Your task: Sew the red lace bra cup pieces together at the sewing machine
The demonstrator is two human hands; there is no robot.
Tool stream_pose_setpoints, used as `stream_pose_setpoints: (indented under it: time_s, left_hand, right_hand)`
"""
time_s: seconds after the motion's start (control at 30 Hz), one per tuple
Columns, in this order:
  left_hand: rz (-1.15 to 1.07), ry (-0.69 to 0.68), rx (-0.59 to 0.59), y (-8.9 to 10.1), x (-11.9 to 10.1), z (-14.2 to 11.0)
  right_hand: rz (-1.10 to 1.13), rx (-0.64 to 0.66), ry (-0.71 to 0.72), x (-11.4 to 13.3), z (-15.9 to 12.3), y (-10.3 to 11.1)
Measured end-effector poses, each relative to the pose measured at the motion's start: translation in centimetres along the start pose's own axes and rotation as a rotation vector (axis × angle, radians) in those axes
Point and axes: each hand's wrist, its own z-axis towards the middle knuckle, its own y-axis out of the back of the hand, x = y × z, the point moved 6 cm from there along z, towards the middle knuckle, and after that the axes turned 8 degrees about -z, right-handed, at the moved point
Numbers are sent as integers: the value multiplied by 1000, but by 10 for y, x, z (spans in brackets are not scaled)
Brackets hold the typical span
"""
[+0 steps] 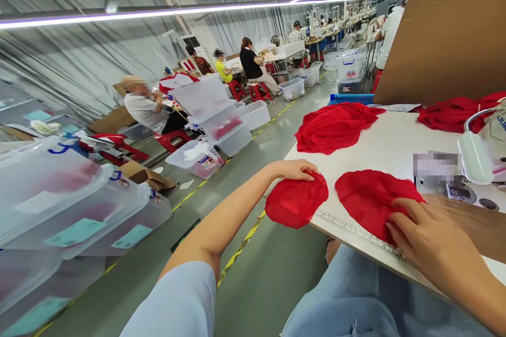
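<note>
At the table's left edge my left hand [297,169] pinches the top of a rounded red fabric piece [297,201], which hangs partly over the edge. My right hand [429,229] has its fingers bent and pressed together at the right side of a second red fabric piece [373,197], which lies on the white table [395,142]. Part of that piece is hidden behind the fingers. Beyond my left hand lies a layered pile of red fabric [336,125]. A printed ruler strip [356,229] runs along the table's near edge.
More red fabric [448,114] lies at the back right, near a sewing machine [498,126] and its white lamp [475,158]. A cardboard sheet [446,37] stands behind the table. Stacked plastic bins [71,195] fill the left. Several people sit working across the aisle [276,131].
</note>
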Motion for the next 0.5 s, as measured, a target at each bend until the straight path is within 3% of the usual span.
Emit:
stream_pose_setpoints:
  time_s: [0.07,0.13,0.3,0.5]
  left_hand:
    - [60,-13,-10,2,-4,9]
    - [123,-19,-36,1,-8,14]
    - [238,-9,-114,0,-7,17]
    - [331,-16,-189,2,-1,18]
  right_hand:
    - [184,-32,-9,5,14,-6]
    - [348,10,-38,11,29,-26]
    - [360,120,-142,17,39,-74]
    - [332,176,-146,16,30,-78]
